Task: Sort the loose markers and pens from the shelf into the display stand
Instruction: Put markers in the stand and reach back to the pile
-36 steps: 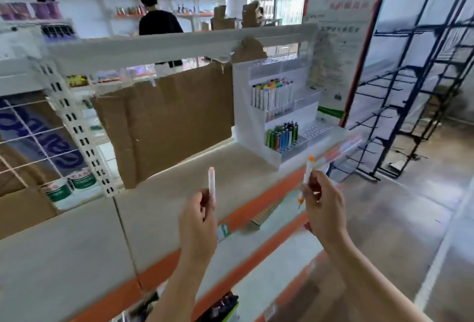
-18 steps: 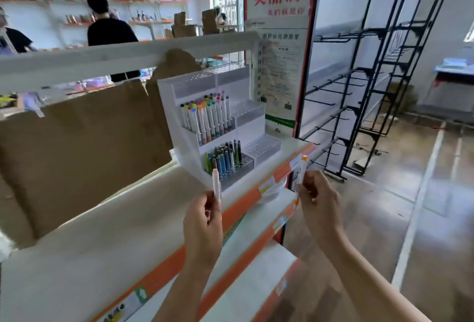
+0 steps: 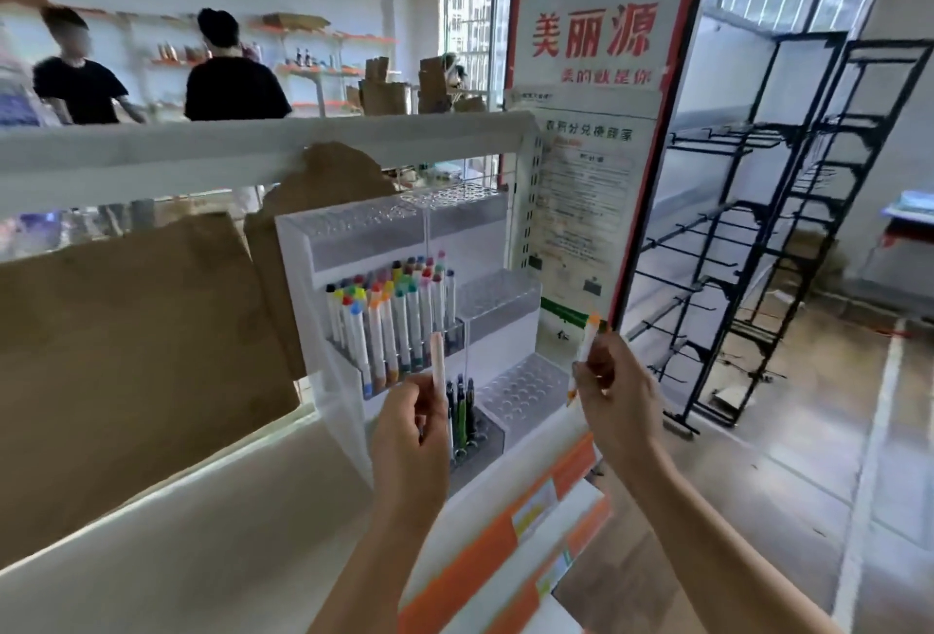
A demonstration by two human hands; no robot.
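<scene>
A white tiered display stand (image 3: 298, 249) sits on the shelf (image 3: 212, 522). Its middle tier holds several white markers (image 3: 389, 325) with coloured caps; its lowest tier holds several dark pens (image 3: 462, 406). My left hand (image 3: 412, 436) grips a pale pink-capped marker (image 3: 437, 360) upright, right in front of the stand's lower tiers. My right hand (image 3: 614, 401) pinches an orange-capped white marker (image 3: 589, 337), tilted slightly, to the right of the stand's empty clear hole racks (image 3: 520, 388).
Brown cardboard (image 3: 131, 345) leans behind the shelf to the left. A red-framed poster board (image 3: 591, 138) stands behind the stand. Black wire racks (image 3: 748, 279) stand on the floor to the right. Two people in black shirts (image 3: 232, 82) are in the background.
The view has closed in on the display stand. Both hands, each still holding its marker, are now nearer the stand, the left marker directly before the lower tiers.
</scene>
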